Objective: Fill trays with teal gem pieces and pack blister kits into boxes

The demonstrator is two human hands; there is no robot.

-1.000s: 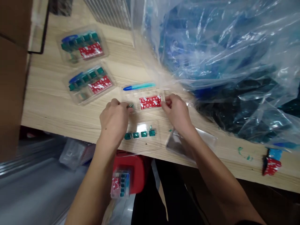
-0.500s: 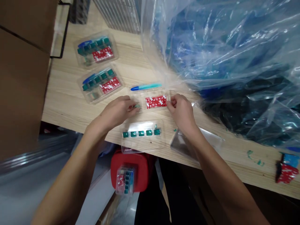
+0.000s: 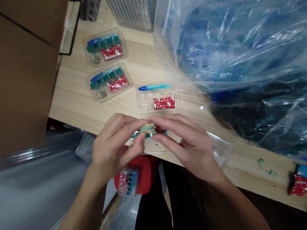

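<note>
Between my left hand (image 3: 115,147) and my right hand (image 3: 187,147), I pinch a small green-and-pale striped piece (image 3: 147,127) at its two ends. Just below it, a row of green blocks in a transparent blister tray (image 3: 148,135) is mostly hidden by my fingers. Farther up the table, a second transparent tray (image 3: 145,103) holds a red printed card (image 3: 164,103). A blue-tipped pen (image 3: 154,87) lies along that tray's far side. Two filled packs with green blocks, pens and red cards (image 3: 105,48) (image 3: 107,82) sit to the upper left.
A large blue-tinted plastic bag (image 3: 230,54) fills the upper right. A cardboard box (image 3: 26,70) stands at the left. A transparent lid (image 3: 220,148) lies near the wooden table's front edge (image 3: 79,118). Below, a pack (image 3: 128,182) rests on a red stool (image 3: 144,175).
Both hands have moved from either side of the red card to above the green row, closing together on the striped piece. The view has shifted, moving the table contents slightly right.
</note>
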